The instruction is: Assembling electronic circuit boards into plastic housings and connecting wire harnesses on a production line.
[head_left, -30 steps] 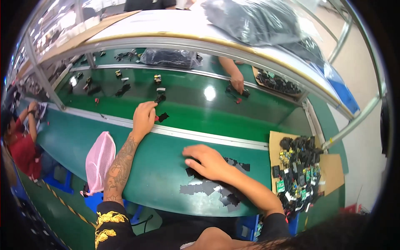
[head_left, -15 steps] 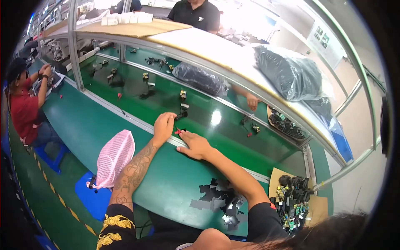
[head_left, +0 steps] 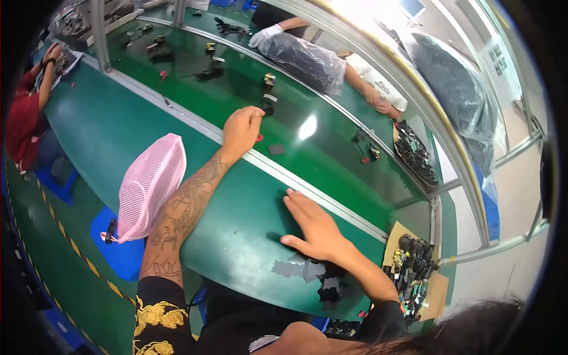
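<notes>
Single head-worn fisheye view, looking steeply down and forward, tilted, close over the green workbench (head_left: 118, 136) at frame centre, conveyor belt (head_left: 248, 89) curving across the upper frame, edges bent toward the rim

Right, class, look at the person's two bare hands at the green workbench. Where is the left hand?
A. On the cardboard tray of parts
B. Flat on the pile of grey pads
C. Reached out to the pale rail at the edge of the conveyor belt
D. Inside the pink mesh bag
C: the left hand is stretched forward to the pale rail, while the pink mesh bag hangs apart beside the forearm.
</notes>
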